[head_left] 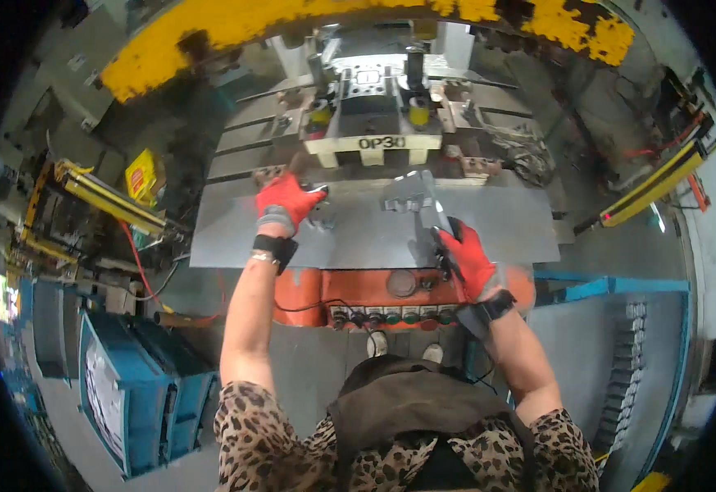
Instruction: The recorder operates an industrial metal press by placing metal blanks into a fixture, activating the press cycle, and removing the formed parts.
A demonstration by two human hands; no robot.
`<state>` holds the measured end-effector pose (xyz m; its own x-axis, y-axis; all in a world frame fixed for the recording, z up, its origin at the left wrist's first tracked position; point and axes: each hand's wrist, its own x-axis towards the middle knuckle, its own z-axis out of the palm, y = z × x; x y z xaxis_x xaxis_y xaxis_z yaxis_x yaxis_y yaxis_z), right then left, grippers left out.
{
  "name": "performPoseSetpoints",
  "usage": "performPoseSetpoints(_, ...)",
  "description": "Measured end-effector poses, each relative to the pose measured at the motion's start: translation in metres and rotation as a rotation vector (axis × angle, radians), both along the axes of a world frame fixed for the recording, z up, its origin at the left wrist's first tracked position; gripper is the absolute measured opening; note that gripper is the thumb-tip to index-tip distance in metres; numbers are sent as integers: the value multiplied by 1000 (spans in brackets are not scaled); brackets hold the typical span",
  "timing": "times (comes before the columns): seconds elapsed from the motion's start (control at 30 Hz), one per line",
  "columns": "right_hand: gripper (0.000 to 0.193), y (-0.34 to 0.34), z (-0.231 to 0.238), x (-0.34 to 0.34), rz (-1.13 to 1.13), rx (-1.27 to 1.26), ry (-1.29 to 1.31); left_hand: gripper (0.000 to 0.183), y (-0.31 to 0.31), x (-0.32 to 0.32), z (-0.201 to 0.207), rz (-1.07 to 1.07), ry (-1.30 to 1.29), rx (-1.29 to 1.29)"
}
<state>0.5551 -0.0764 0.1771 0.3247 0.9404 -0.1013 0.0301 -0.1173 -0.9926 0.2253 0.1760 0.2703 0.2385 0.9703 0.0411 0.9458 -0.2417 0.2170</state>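
Note:
My right hand (470,261), in a red glove with dark fingertips, is closed at the near end of a thin, shiny sheet-metal part (411,195). The part is tilted above the grey metal plate (358,239), and its far end has a notched edge. Over the left side of the plate is my left hand (286,203), also red-gloved, its fingers apart and pointing right and forward. Nothing can be made out in it. Beyond both hands stands the press die (372,141), a pale block with dark posts and yellow collars.
An orange control box (407,299) with several buttons lies along the plate's near edge. Yellow bars (112,197) flank the press at left and right. A blue bin (132,394) stands at left, a blue-framed rack (620,287) at right. The yellow press frame (292,29) spans overhead.

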Motion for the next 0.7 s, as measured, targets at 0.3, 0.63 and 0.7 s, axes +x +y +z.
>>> performPoseSetpoints(0.3,34,-42,67,-23,-4,-25,215,91,-9,14,-58,-85,143,-153)
performPoseSetpoints(0.63,29,119,139,-30,-33,331,164,83,-17,6,-84,-129,138,38)
performPoseSetpoints(0.7,30,169,154,-32,-22,246,177,84,-16,1,-90,-99,129,74)
